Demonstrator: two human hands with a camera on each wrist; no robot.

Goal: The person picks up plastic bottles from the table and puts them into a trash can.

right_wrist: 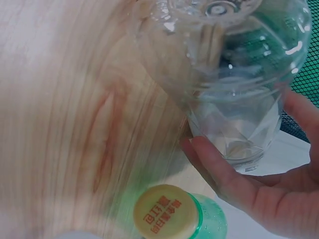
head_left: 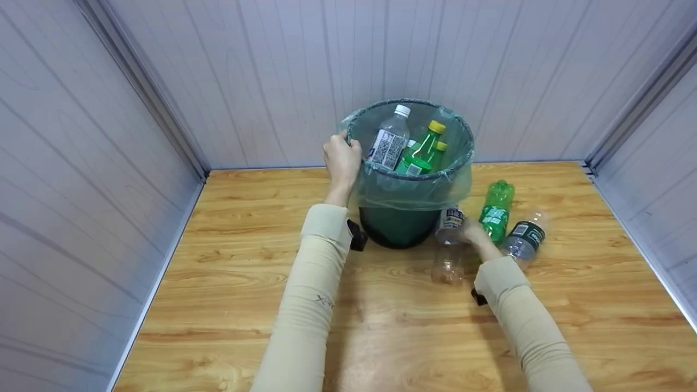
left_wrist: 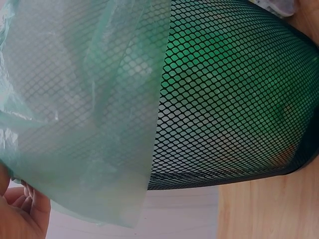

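Observation:
A black mesh waste bin (head_left: pixel 395 228), lined with a thin green plastic bag (head_left: pixel 414 190), stands near the back wall. My left hand (head_left: pixel 343 158) grips the left side of its rim over the bag; in the left wrist view, curled fingers (left_wrist: pixel 32 209) show at the bag's edge. Inside the bin are a clear bottle with a white cap (head_left: pixel 393 133) and green bottles with yellow caps (head_left: pixel 430 147). At the bin's right foot my right hand (head_left: pixel 475 234), blurred, holds a clear plastic bottle (right_wrist: pixel 239 109), thumb and fingers around its side.
To the right of my right hand a green bottle (head_left: pixel 495 212) and a clear bottle with a dark label (head_left: pixel 525 237) lie on the wooden surface (head_left: pixel 245 261). A yellow bottle cap (right_wrist: pixel 167 211) shows beside my right hand. Pale panels (head_left: pixel 283 81) enclose the back and sides.

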